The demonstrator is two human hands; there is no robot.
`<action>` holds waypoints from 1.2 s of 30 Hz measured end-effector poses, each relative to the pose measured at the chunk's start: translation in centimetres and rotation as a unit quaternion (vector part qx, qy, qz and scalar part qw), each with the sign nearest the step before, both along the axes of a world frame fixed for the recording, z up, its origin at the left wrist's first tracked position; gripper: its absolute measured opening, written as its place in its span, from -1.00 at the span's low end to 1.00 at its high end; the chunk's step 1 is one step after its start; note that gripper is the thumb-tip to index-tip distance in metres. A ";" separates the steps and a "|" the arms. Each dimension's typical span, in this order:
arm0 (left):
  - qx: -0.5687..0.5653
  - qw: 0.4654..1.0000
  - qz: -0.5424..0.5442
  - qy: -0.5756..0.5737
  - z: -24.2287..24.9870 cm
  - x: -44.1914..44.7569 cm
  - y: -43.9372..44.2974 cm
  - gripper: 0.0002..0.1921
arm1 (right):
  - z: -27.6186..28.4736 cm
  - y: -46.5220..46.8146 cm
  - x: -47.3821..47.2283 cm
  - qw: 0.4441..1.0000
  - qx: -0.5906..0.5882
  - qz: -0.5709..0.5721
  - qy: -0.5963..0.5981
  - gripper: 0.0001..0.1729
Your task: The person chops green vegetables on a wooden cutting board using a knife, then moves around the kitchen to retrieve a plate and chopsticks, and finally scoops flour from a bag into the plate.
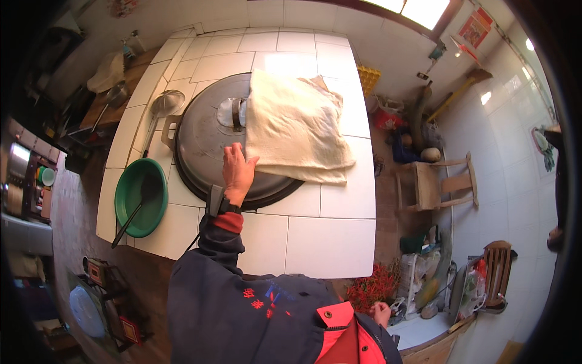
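Observation:
My left hand (238, 175) reaches over a grey metal wok lid (204, 123), its thumb apart from the fingers and nothing seen in its grasp. The thumb tip lies at the edge of a folded cream cloth (295, 123); whether it touches the cloth, I cannot tell. The cloth covers the lid's right part and spills onto the tiles. Left of the cloth, the lid's strap handle (236, 115) shows. Beneath the lid is a wok, one ear handle (169, 132) sticking out at left. My right hand (381, 314) hangs low at right, small and partly hidden by my jacket.
A green basin (141, 198) holding a black spatula (136, 209) stands on the white-tiled stove top (327, 245), near its left edge. Behind it lies a metal skimmer (167, 104). On the right are a wooden chair (427, 184) and red chillies (373, 286).

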State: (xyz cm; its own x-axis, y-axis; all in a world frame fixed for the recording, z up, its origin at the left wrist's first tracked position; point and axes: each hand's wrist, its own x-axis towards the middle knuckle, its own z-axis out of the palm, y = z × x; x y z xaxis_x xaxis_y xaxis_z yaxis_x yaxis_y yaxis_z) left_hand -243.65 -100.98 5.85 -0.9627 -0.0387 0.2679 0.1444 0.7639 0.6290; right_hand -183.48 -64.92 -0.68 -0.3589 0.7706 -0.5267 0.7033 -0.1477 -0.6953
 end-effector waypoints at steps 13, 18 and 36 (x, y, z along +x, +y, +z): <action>0.129 0.960 -0.171 0.178 1.4 -0.9 2.3 -0.90 | 4.4 1.2 -29.3 0.892 0.264 0.351 0.111 -0.84; 0.152 0.937 -0.212 0.232 5.0 -2.7 2.1 -0.91 | 4.9 -4.1 -42.2 0.811 0.336 0.438 0.194 -0.71; 0.318 0.932 -0.156 0.074 6.0 -3.4 -3.2 -0.88 | 2.5 -10.9 -50.8 0.689 0.526 0.490 0.091 -0.72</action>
State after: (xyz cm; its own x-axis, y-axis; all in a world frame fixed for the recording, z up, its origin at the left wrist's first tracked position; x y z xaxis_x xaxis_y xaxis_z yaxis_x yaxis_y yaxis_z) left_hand -247.06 -104.19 11.86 -0.9077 0.0413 0.4175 0.4188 0.1498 0.8957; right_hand -234.23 -75.86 1.78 -0.9648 0.0310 0.2611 -0.0074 0.9895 -0.1445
